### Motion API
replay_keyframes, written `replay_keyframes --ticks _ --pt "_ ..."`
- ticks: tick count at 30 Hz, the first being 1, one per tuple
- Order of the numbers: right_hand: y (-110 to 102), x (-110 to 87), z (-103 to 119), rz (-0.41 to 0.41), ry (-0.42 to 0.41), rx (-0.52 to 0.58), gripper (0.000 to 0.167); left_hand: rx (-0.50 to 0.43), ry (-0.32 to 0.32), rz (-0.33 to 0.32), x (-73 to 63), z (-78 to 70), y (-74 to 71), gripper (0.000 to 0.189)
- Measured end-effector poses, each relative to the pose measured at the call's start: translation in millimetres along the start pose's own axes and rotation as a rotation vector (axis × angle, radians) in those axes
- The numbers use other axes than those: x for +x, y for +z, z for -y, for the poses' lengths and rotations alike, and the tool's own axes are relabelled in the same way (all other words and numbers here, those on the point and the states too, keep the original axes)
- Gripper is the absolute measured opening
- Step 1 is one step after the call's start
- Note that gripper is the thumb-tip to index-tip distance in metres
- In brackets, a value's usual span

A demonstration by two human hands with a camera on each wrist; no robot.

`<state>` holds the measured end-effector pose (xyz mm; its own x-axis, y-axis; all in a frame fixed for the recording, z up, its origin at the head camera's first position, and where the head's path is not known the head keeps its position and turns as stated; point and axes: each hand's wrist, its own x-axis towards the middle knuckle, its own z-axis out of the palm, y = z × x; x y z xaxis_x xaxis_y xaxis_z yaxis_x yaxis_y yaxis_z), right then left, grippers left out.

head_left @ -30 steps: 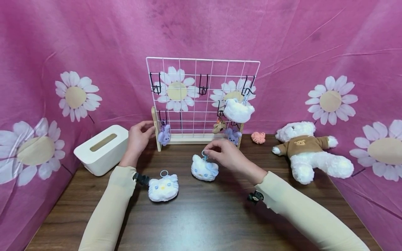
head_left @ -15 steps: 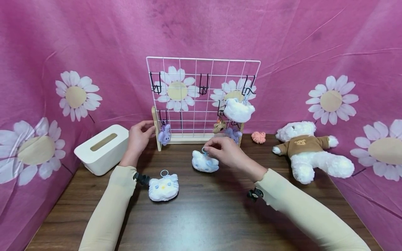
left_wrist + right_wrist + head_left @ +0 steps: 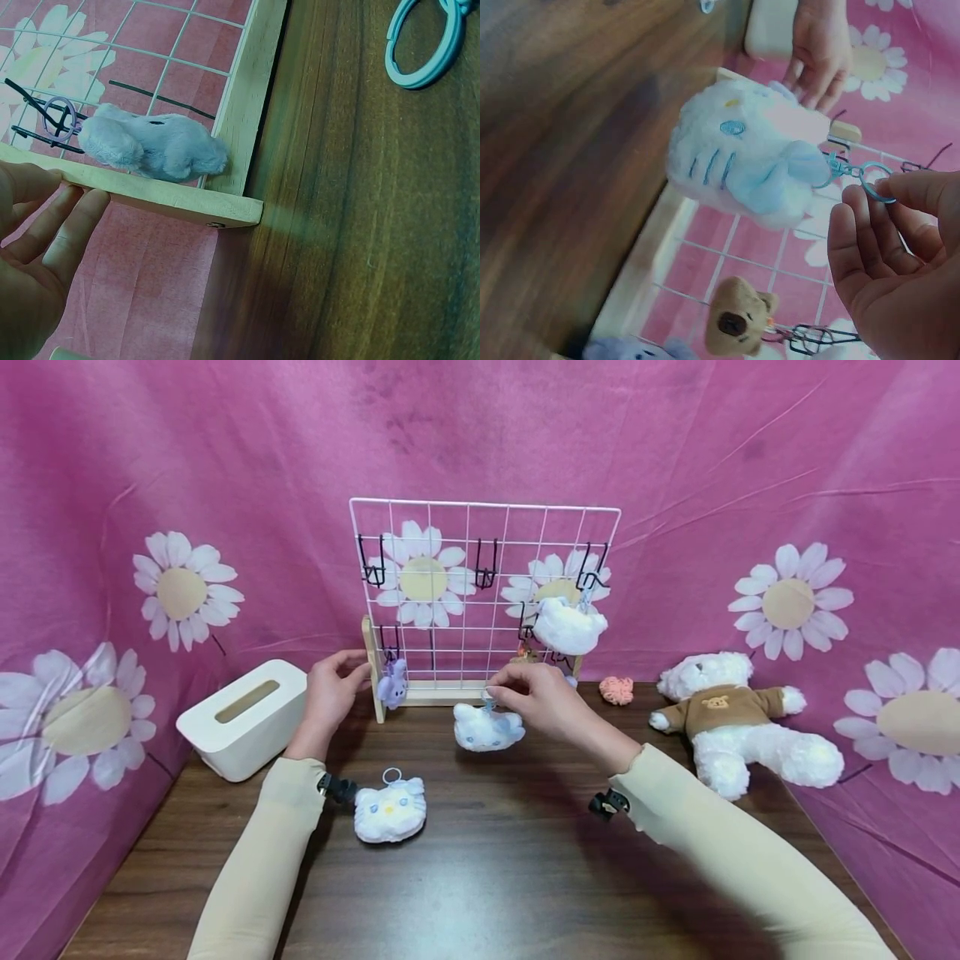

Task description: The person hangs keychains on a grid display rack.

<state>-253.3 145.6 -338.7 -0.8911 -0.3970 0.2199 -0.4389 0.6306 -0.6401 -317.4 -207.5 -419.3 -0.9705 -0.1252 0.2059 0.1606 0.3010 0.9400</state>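
In the head view my right hand (image 3: 543, 697) pinches the light-blue key ring (image 3: 876, 182) of a white plush cat keychain (image 3: 487, 728) between thumb and finger. The cat's head hangs tilted over the table, before the rack; its blue bow (image 3: 780, 180) shows in the right wrist view. My left hand (image 3: 336, 689) touches the rack's left wooden post (image 3: 161, 196) with fingertips against its outer side, fingers fairly straight. A second white plush cat keychain (image 3: 390, 811) lies on the table near my left wrist, ring upward. Black hooks (image 3: 486, 564) hang on the white wire grid rack (image 3: 447, 625).
A purple plush (image 3: 393, 685) hangs low left on the rack, a white plush (image 3: 570, 625) upper right, a brown plush head (image 3: 739, 315) below it. A white tissue box (image 3: 247, 718) stands left. A coral knitted piece (image 3: 617, 690) and teddy bear (image 3: 723, 718) lie right.
My right hand has lifted the plush cat keychain up and toward the rack; the cat swings and tilts. The left hand stays at the post.
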Motion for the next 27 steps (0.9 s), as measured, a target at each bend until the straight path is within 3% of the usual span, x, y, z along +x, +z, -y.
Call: replay_keyframes --ticks 9,18,27 --pt "-17 10.5 6 -0.038 0.033 0.037 0.014 0.006 0.002 -0.004 -0.2 1.5 -0.7 0.031" --pt "-32 23.0 16 -0.057 0.068 0.191 0.018 0.013 -0.013 0.000 -1.9 -0.1 -0.4 0.031" --pt "-48 42.5 31 -0.123 0.026 0.313 0.019 0.004 -0.005 -0.005 -1.0 -1.4 -0.7 0.031"
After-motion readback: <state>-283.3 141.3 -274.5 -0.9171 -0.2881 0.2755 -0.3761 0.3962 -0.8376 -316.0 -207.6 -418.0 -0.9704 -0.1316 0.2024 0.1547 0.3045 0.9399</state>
